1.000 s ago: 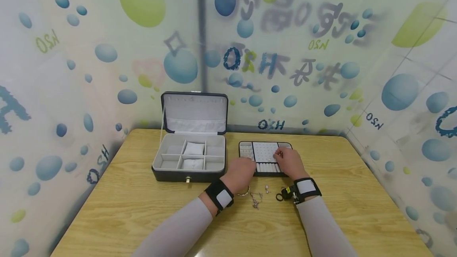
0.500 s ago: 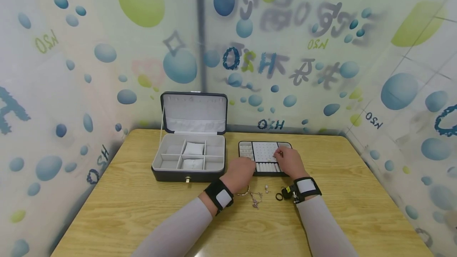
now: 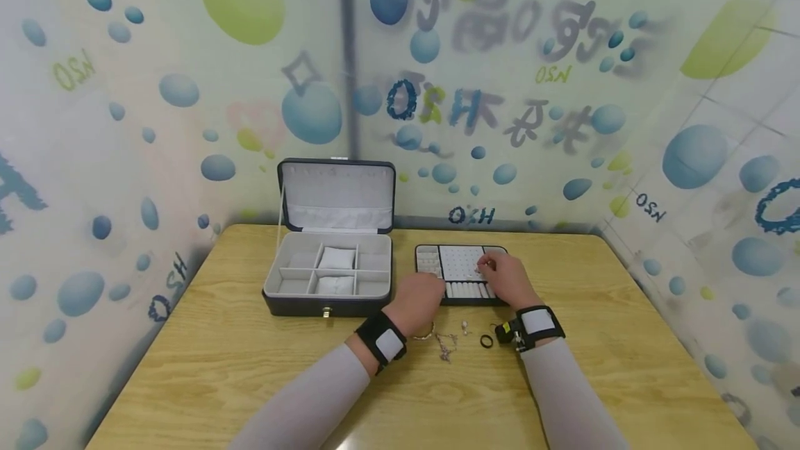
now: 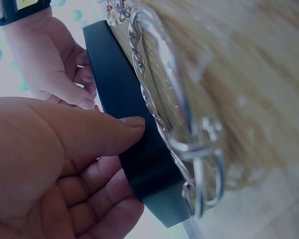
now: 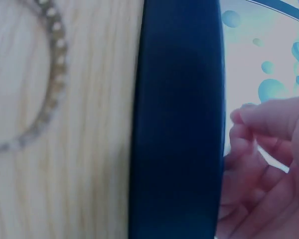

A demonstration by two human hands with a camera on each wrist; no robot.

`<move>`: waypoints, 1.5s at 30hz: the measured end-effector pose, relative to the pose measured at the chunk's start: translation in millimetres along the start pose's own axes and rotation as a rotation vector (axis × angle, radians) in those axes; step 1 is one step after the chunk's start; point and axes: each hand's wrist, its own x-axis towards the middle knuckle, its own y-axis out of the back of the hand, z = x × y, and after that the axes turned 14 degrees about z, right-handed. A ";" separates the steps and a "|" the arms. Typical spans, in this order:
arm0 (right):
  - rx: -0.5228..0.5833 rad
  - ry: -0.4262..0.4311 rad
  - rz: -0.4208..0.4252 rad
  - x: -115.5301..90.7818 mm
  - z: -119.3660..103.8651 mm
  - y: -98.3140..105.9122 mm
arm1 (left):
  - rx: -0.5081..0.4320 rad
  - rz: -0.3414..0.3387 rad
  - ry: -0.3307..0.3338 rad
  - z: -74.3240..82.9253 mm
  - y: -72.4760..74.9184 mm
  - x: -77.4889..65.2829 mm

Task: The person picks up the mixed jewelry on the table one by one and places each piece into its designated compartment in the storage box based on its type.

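A dark-sided jewellery tray [image 3: 461,260] with pale compartments, a dotted panel and ring rolls lies right of the open box. My left hand [image 3: 417,303] grips its near left corner; in the left wrist view the thumb [image 4: 132,122] presses the tray's side, fingers curled against it. Over the dotted panel, my right hand [image 3: 507,280] pinches a tiny piece of jewellery, mostly hidden between thumb and forefinger [image 5: 241,127]. A twisted silver bangle [image 4: 172,64] lies just below the left hand. Nearby are a fine chain [image 3: 445,351], a small earring [image 3: 464,327] and a black ring [image 3: 487,342].
The open jewellery box [image 3: 294,307] stands at the left, its lid upright, with two small white cushions [image 3: 337,258] in its compartments. A blurred ring-shaped piece with pale stones [image 5: 58,55] lies before the tray. Patterned walls enclose the wooden table [image 3: 206,353].
The head view has shifted slightly. My right wrist has edged a little to the right, fingertips still at the dotted panel. The left hand keeps its grip on the tray.
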 end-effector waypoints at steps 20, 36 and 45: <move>0.282 -0.021 -0.030 -4.8 24.5 3.1 | 0.001 -0.004 0.002 0.5 1.1 2.2; 0.185 0.234 -0.228 -24.3 4.9 16.8 | 0.006 -0.011 0.001 0.4 1.8 3.3; 0.128 0.367 -0.434 -31.5 -14.6 21.2 | 0.009 -0.015 0.011 1.2 1.7 4.0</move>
